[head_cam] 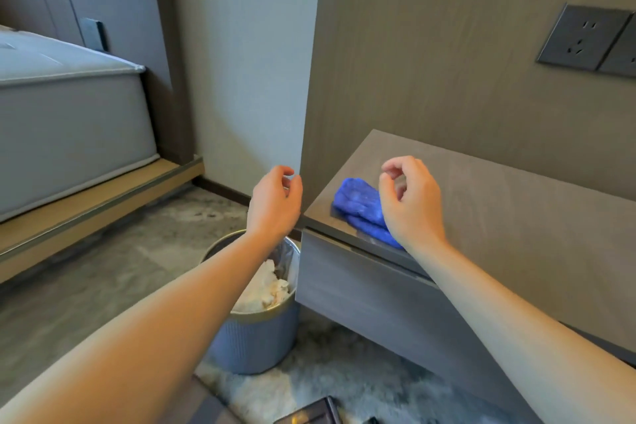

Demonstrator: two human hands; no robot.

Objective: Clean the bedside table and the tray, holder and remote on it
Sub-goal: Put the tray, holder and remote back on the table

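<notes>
Bin (256,334) on floor, nearest. Above it, left hand (275,201) loosely curled, holding nothing. Right hand (411,199) likewise unladen, hovering over blue cloth (361,206) at the surface (499,217) corner. Judged: wiping pending; next, grasp cloth. Tray, holder, remote not identifiable.

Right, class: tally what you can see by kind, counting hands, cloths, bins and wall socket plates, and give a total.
Hands: 2, left hand and right hand
Blue cloth: 1
Bin: 1
Wall socket plates: 2, one cut off by the frame
Total: 6
</notes>
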